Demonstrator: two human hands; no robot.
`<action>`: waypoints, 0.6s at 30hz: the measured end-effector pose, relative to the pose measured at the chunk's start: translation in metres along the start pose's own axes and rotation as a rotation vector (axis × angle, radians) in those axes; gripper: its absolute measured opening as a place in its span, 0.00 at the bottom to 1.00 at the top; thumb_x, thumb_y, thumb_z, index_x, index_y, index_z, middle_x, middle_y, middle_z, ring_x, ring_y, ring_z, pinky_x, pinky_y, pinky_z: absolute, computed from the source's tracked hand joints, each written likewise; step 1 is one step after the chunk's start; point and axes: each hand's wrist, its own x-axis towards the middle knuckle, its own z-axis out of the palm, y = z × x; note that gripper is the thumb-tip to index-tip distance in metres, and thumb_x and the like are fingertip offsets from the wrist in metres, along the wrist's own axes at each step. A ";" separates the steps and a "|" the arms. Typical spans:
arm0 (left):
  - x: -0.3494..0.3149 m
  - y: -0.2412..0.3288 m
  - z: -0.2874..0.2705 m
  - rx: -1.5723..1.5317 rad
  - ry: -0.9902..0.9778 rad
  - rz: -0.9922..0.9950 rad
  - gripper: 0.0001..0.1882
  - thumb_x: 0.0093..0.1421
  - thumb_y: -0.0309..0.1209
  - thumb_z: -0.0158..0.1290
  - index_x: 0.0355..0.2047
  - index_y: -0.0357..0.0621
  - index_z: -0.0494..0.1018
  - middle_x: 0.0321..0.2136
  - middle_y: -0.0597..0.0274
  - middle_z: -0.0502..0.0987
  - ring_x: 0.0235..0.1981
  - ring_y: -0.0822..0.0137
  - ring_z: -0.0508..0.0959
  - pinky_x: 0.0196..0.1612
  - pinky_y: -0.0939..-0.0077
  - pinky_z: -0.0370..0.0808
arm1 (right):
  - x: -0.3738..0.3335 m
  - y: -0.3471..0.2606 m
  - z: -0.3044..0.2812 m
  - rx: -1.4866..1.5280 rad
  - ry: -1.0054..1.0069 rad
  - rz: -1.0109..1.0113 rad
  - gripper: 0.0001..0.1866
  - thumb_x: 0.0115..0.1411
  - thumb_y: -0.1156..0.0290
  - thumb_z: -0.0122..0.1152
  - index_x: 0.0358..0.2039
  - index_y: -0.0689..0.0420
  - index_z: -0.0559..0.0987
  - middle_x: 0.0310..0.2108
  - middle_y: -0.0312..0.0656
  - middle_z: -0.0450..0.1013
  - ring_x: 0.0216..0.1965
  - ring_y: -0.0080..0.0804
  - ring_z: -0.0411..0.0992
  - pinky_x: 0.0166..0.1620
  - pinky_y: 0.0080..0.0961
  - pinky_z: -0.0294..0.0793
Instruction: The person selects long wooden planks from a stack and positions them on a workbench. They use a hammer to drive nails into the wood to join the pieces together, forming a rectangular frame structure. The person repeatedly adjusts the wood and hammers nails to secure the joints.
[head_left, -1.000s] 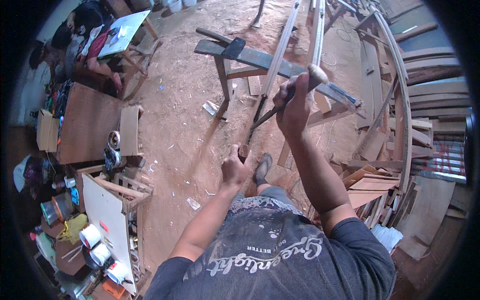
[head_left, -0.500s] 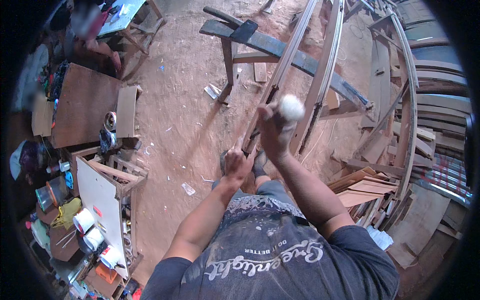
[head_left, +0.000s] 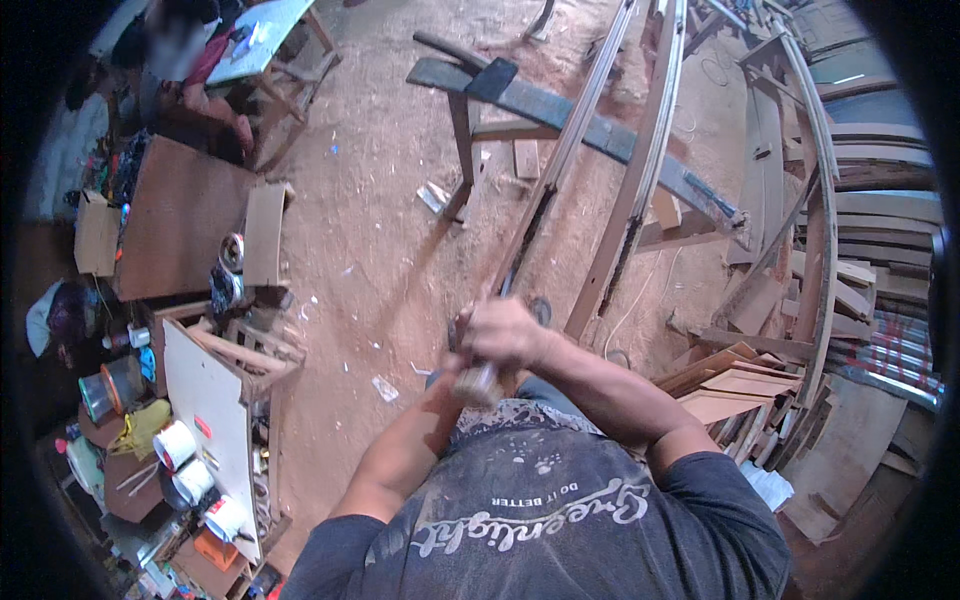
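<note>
My right hand [head_left: 505, 332] is closed and crosses over my left, low in front of my body. It grips a blurred, pale, round-ended wooden-looking piece [head_left: 478, 386], whose end sticks out toward my shirt. My left hand [head_left: 455, 362] is mostly hidden beneath; the little that shows looks curled, and what it holds is covered. Both hands are at the near end of a long grooved wooden beam [head_left: 545, 190], which has a dark slot along its edge. A second similar beam [head_left: 634, 180] runs beside it, to the right.
A bluish plank trestle [head_left: 610, 135] supports both beams. Stacked boards [head_left: 735, 375] and a wooden frame [head_left: 822, 230] stand at right. On the left are a white board-topped bench [head_left: 210, 420], paint tubs [head_left: 175, 445] and a brown panel [head_left: 185, 220]. Another person [head_left: 205, 90] sits far left.
My right hand has come down and left from its raised position, bringing the pale piece over my left hand. The view has shifted slightly.
</note>
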 end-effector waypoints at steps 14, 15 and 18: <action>0.016 0.018 -0.019 0.068 0.005 -0.078 0.24 0.65 0.44 0.57 0.55 0.40 0.74 0.32 0.35 0.81 0.36 0.35 0.82 0.40 0.45 0.79 | 0.050 0.026 -0.041 -0.122 0.619 0.565 0.14 0.54 0.65 0.72 0.18 0.53 0.77 0.15 0.42 0.68 0.16 0.33 0.69 0.24 0.29 0.71; 0.015 0.016 -0.017 0.065 0.025 -0.094 0.25 0.65 0.44 0.57 0.55 0.41 0.74 0.32 0.35 0.81 0.36 0.35 0.82 0.40 0.44 0.79 | 0.057 0.006 -0.044 0.073 0.535 0.654 0.16 0.53 0.62 0.73 0.17 0.53 0.76 0.15 0.42 0.68 0.16 0.33 0.70 0.24 0.30 0.72; 0.016 0.015 -0.014 0.060 0.006 -0.140 0.26 0.64 0.46 0.57 0.56 0.43 0.73 0.33 0.36 0.81 0.37 0.34 0.82 0.41 0.44 0.78 | 0.045 0.072 -0.083 -1.028 0.156 0.478 0.23 0.53 0.50 0.72 0.37 0.55 0.77 0.23 0.38 0.69 0.23 0.37 0.69 0.30 0.34 0.70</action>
